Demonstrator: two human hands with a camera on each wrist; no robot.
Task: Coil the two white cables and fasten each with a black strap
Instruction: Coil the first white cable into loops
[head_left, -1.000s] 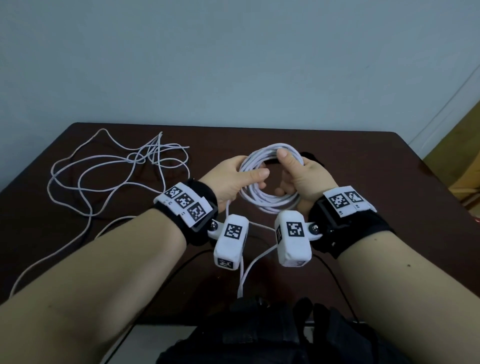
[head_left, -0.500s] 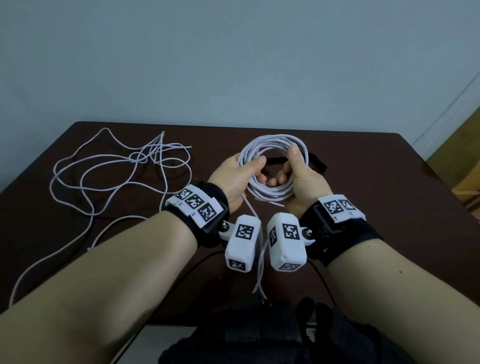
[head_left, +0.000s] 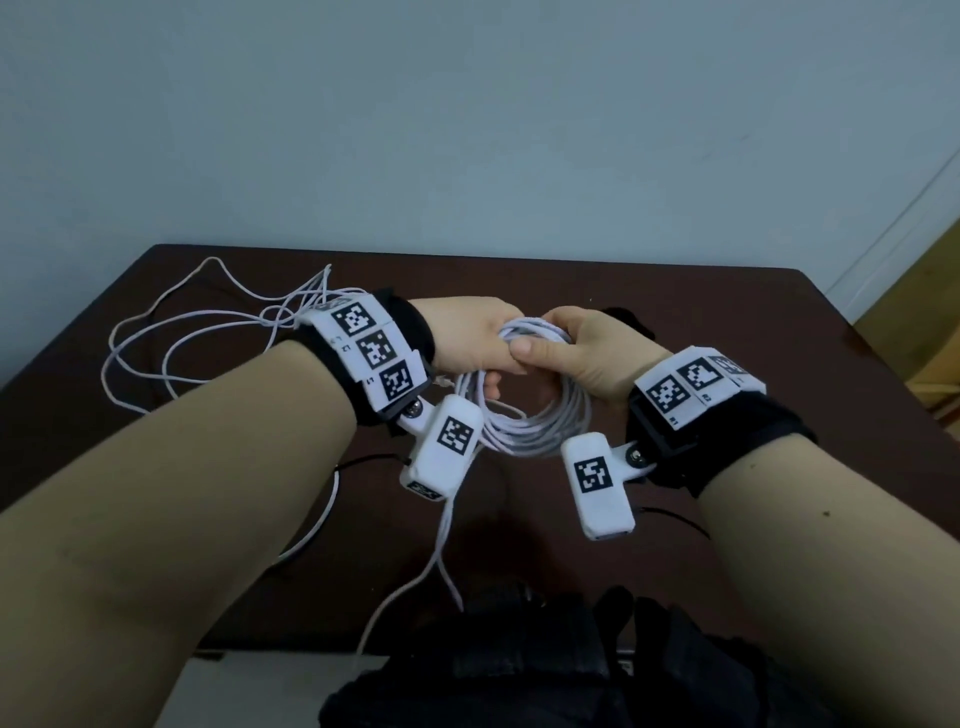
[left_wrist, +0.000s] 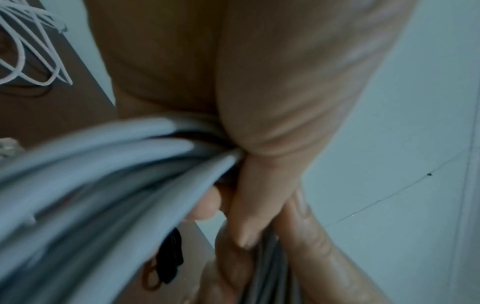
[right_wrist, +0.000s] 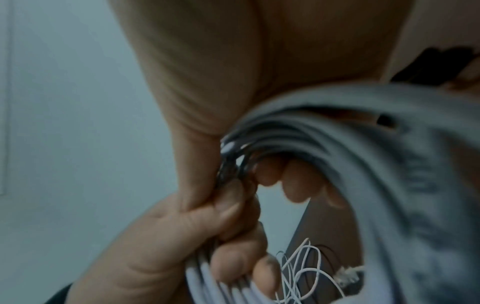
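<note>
A coiled white cable hangs in the air above the dark table, held at its top by both hands. My left hand grips the bundle from the left, and my right hand grips it from the right, thumb across the strands. The coil's strands fill the left wrist view. Its loose tail dangles toward me. A second white cable lies uncoiled at the table's left. A black strap lies on the table behind my right hand; its end shows below the coil.
A pale wall rises behind the table. Thin black wires run from the wrist cameras. A dark bag or garment sits at the near edge below my arms.
Both hands lifted and tipped the coil so it now hangs below their grip. The hands moved close together at the top of the coil, and the left forearm swung over the loose cable.
</note>
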